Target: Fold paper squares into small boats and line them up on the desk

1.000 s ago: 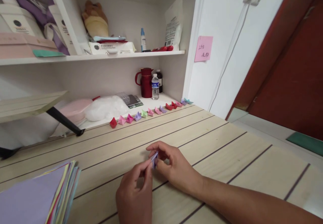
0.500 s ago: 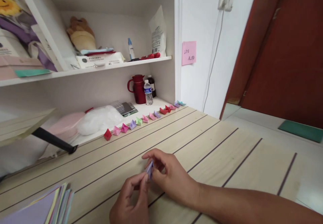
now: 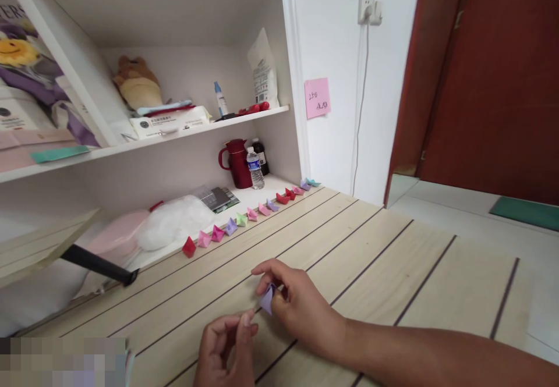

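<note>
Between the thumb and fingers of my right hand (image 3: 301, 302) is a small folded piece of purple paper (image 3: 267, 299), held just above the wooden table (image 3: 375, 270). My left hand (image 3: 229, 346) is just to the lower left of it, apart from the paper. Its thumb and forefinger are pressed together, with nothing visible between them. Beyond both hands a row of small folded paper boats runs along the table's back edge, from a red boat (image 3: 188, 247) at the left to a teal boat (image 3: 312, 183) at the right.
Behind the row stands a white shelf unit (image 3: 279, 148) with a dark red jug (image 3: 238, 163), a water bottle (image 3: 254, 169) and a clear plastic bag (image 3: 174, 224). A black metal support (image 3: 100, 266) is at left. Blurred blocks cover the lower left corner.
My left fingers have come off the purple paper, which stays in my right hand. The view has tilted slightly, and the paper stack at lower left is now mostly masked.
</note>
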`<state>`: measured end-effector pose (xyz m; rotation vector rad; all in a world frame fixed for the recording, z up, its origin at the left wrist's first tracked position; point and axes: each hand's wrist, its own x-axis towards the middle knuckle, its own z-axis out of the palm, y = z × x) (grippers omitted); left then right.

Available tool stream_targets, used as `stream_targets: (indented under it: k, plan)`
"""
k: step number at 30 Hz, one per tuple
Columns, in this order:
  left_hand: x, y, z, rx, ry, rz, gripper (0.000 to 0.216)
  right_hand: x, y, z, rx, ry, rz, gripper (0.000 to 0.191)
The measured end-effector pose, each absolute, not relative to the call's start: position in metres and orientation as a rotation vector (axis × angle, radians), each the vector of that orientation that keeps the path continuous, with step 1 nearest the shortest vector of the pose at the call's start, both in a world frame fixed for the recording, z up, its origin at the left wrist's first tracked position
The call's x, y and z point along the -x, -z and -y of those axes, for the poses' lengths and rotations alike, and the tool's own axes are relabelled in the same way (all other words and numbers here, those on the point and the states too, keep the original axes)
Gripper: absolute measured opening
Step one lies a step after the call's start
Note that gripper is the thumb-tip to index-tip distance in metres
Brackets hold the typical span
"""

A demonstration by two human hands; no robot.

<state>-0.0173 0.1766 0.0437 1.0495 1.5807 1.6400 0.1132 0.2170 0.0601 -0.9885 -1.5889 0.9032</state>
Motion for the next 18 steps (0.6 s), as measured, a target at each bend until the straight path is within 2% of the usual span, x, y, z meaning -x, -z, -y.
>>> stream_targets:
  k: [5, 11, 18]
  plan:
    - [0.021, -0.026, -0.184, -1.342, -1.646, -1.653, 0.049, -0.116, -0.064, -0.215, 1.146, -0.690, 1.814, 0.049]
    - [0.031, -0.024, -0.185, -1.707, -1.558, -1.718, 0.026, -0.120, -0.061, -0.215, 1.212, -0.581, 1.977, 0.050]
    - [0.034, -0.039, -0.184, -1.751, -1.369, -1.662, 0.018, -0.117, -0.053, -0.213, 1.145, -0.669, 2.013, 0.048]
